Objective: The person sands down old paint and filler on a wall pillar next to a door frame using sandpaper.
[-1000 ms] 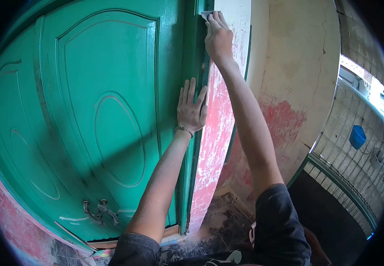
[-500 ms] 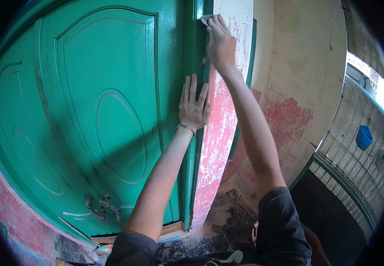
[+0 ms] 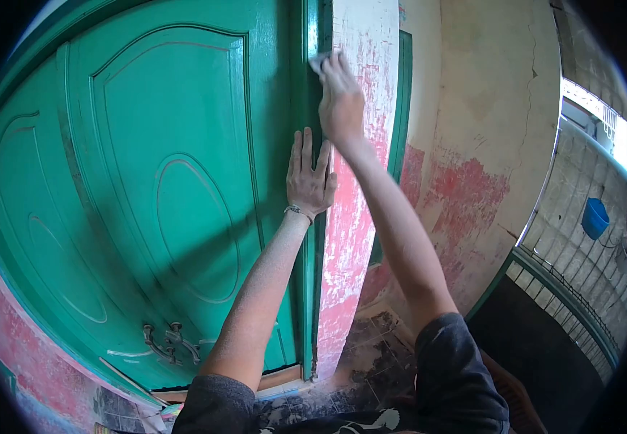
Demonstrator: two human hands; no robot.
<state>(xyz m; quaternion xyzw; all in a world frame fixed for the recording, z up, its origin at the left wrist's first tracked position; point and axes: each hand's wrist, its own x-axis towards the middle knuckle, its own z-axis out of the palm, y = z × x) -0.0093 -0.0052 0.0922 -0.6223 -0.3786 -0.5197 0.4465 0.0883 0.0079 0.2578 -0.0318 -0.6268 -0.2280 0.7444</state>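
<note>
Up high, my right hand [image 3: 342, 105] grips a small grey folded sheet, which looks like sandpaper [image 3: 318, 62], against the green door frame [image 3: 313, 25]. The fingers press it to the frame's edge, beside the pillar [image 3: 350, 239] with flaking pink and white paint. Lower down, my left hand [image 3: 310, 179] lies flat on the frame, fingers stretched upward, holding nothing. Pale dust coats my left forearm, and a bracelet [image 3: 300, 212] circles the wrist. To the left stands the shut green panelled door [image 3: 176, 108].
Metal door handles [image 3: 172, 342] stick out low on the door. Beyond the pillar, a cracked wall [image 3: 494, 108] has peeling pink patches. A blue bucket [image 3: 595, 218] hangs at the far right above a green metal gate [image 3: 566, 304]. Dusty dark tiles [image 3: 371, 354] cover the floor.
My right hand has moved down along the frame with the sandpaper. My left hand stays flat in place, and the view has shifted slightly.
</note>
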